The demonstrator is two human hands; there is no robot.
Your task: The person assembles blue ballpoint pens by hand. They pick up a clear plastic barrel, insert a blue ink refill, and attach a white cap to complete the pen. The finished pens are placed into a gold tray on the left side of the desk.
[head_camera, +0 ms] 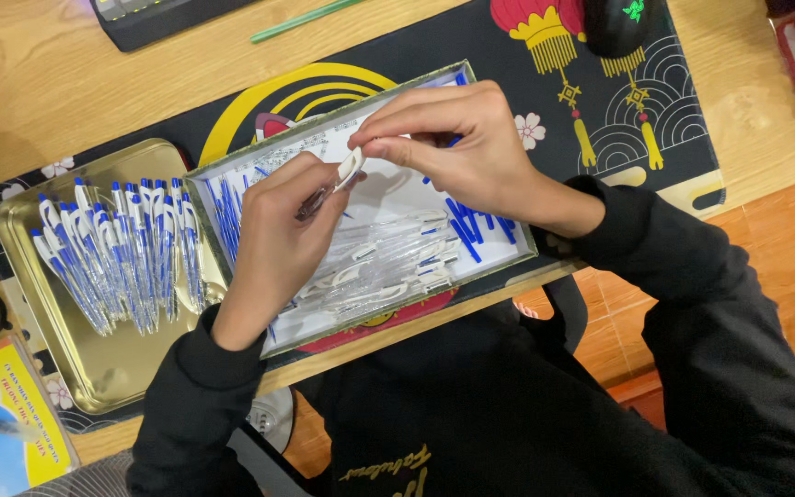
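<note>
Black sleeves, lower frame. Left hand (278, 244) pinches clear pen barrel (324, 191), long axis slanting up-right toward right hand (462, 147), which pinches its white clip end. Both at frame centre over shallow box (499, 216); gold tray (20, 216) of assembled pens (121, 253) left.

Gold metal tray (131, 377) at left holds finished blue-and-white pens (121, 253). Black desk mat with yellow lantern print (600, 120) covers the wooden table (39, 74). Black computer mouse (623, 23), green pencil (305, 18), dark keyboard edge (154, 18) at top. Colourful booklet (6, 428) bottom left.
</note>
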